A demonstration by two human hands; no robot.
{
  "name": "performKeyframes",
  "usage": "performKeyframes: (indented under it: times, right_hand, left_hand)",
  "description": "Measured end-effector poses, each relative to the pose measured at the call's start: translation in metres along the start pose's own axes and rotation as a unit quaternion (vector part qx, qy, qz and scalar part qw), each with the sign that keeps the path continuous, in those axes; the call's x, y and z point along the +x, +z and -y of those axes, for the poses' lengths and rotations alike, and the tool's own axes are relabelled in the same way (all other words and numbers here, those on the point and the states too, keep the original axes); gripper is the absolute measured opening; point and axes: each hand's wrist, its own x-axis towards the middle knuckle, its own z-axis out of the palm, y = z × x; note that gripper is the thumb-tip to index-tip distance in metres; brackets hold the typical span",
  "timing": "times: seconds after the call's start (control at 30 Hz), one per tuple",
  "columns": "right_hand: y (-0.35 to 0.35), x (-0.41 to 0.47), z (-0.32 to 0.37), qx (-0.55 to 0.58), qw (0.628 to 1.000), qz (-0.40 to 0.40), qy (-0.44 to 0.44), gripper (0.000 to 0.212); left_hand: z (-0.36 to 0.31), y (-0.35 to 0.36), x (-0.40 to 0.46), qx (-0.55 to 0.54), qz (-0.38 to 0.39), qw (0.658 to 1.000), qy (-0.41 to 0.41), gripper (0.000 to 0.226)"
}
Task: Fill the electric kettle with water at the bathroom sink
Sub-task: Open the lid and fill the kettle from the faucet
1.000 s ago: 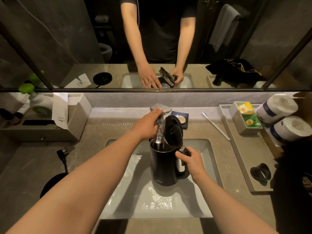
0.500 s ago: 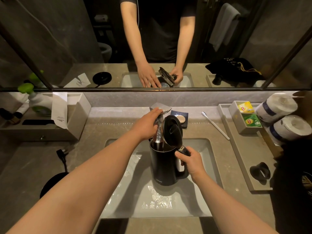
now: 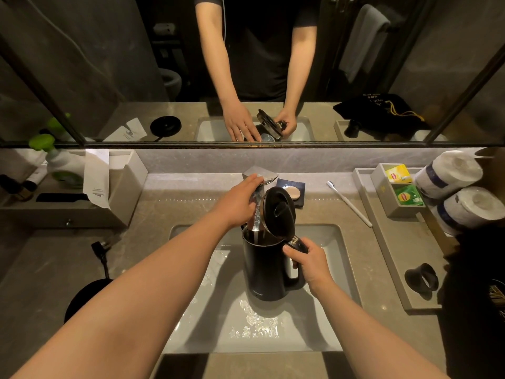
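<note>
A black electric kettle (image 3: 263,269) stands upright in the white sink (image 3: 330,318) with its lid (image 3: 278,212) flipped up. Water streams from the metal faucet (image 3: 261,175) into the kettle's open mouth. My right hand (image 3: 307,262) grips the kettle's handle on its right side. My left hand (image 3: 237,201) rests on the faucet lever just behind the lid, fingers curled over it. Splashed water glistens on the sink floor in front of the kettle.
The kettle's round base (image 3: 82,299) and its plug (image 3: 99,248) lie on the counter at left. A toothbrush (image 3: 349,203) and soap dish (image 3: 292,191) sit behind the sink. A tray (image 3: 393,258) with tea bags (image 3: 407,195), toilet rolls (image 3: 448,173) and a black ring (image 3: 422,280) stands right.
</note>
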Motion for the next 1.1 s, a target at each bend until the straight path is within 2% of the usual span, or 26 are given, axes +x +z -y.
performKeyframes:
  times: [0.77, 1.1]
  right_hand:
    - [0.0001, -0.0027, 0.0058, 0.001, 1.000, -0.002, -0.004, 0.013]
    - [0.0009, -0.0050, 0.0033, 0.001, 1.000, -0.003, -0.012, 0.011]
  left_hand:
    - [-0.0025, -0.0001, 0.0059, 0.003, -0.021, 1.000, 0.000, 0.062]
    - [-0.0017, 0.0001, 0.0042, 0.025, -0.007, 1.000, -0.003, 0.065]
